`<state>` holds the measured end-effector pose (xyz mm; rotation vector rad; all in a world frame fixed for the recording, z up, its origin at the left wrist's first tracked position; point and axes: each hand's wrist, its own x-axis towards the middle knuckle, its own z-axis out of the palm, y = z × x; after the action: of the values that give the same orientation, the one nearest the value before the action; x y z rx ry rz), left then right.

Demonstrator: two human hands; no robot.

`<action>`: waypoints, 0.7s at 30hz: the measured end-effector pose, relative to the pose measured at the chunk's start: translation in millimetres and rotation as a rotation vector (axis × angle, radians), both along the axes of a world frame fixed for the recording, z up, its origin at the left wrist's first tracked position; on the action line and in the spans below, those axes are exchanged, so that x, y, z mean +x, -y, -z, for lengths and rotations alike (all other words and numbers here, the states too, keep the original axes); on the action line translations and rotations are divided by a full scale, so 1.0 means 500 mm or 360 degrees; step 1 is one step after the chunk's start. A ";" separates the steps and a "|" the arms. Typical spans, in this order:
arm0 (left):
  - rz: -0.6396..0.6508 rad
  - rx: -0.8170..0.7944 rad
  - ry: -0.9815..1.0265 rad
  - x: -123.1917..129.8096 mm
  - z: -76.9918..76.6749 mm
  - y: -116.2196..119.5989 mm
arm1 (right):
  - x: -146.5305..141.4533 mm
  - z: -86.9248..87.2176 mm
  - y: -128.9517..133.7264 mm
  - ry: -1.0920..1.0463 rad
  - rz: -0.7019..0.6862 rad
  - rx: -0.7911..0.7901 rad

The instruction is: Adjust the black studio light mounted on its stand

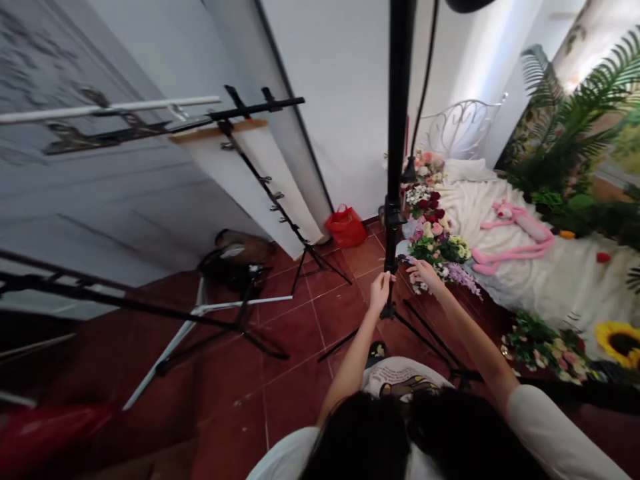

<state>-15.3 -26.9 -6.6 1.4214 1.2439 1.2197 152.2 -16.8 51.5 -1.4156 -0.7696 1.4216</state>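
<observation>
A black light stand (399, 120) rises upright right in front of me, its tripod legs spread low on the floor. My left hand (381, 291) is closed at the lower part of its pole, fingers against the collar; the exact grip is partly hidden. To the right of the pole, my right hand (423, 275) is held with fingers apart and nothing visible in it. Beyond that hand lies a bank of artificial flowers (433, 233). A black cable (425, 87) with a plug end hangs beside the pole.
At right, a bed with white cloth (450, 193) holds a pink plush toy (533, 230). A red bag (346, 227) sits by the wall. Left stand a backdrop stand (265, 180) with clamps and another tripod (200, 310). Below right are a sunflower (620, 343) and more flowers (545, 350).
</observation>
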 end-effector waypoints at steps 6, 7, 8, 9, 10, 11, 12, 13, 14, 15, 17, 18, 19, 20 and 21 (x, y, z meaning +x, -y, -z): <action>-0.0210 0.0270 0.0096 0.002 -0.040 -0.025 | 0.015 -0.058 -0.133 0.0285 -0.0705 -0.0173; -0.0136 0.0281 0.0096 0.008 -0.044 -0.031 | 0.023 -0.064 -0.143 0.0253 -0.0809 -0.0218; -0.0063 0.0275 0.0097 0.013 -0.046 -0.037 | 0.030 -0.070 -0.151 0.0216 -0.0891 -0.0262; -0.0004 0.0259 0.0102 0.018 -0.047 -0.043 | 0.037 -0.075 -0.157 0.0182 -0.0954 -0.0304; 0.0040 0.0239 0.0105 0.021 -0.046 -0.049 | 0.042 -0.078 -0.161 0.0158 -0.1001 -0.0343; 0.0068 0.0223 0.0102 0.024 -0.044 -0.055 | 0.045 -0.081 -0.165 0.0145 -0.1031 -0.0375; 0.0085 0.0213 0.0093 0.025 -0.042 -0.059 | 0.048 -0.083 -0.169 0.0144 -0.1051 -0.0394; 0.0087 0.0209 0.0082 0.026 -0.039 -0.062 | 0.049 -0.084 -0.173 0.0154 -0.1066 -0.0399; 0.0079 0.0210 0.0074 0.026 -0.036 -0.064 | 0.049 -0.085 -0.177 0.0169 -0.1091 -0.0389; 0.0063 0.0216 0.0070 0.026 -0.033 -0.066 | 0.049 -0.085 -0.182 0.0185 -0.1122 -0.0362; 0.0019 0.0232 0.0070 0.028 -0.026 -0.068 | 0.049 -0.083 -0.190 0.0231 -0.1201 -0.0259; -0.0006 0.0242 0.0071 0.030 -0.023 -0.069 | 0.049 -0.082 -0.194 0.0268 -0.1245 -0.0188; -0.0031 0.0252 0.0069 0.032 -0.020 -0.069 | 0.049 -0.080 -0.198 0.0318 -0.1284 -0.0104; -0.0054 0.0260 0.0066 0.034 -0.017 -0.070 | 0.049 -0.078 -0.201 0.0381 -0.1313 -0.0010; -0.0076 0.0263 0.0063 0.036 -0.015 -0.071 | 0.048 -0.076 -0.204 0.0454 -0.1331 0.0084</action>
<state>2.6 8.5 0.9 1.4850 1.1781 1.4039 176.2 85.0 89.7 -1.3217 -1.7072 1.7945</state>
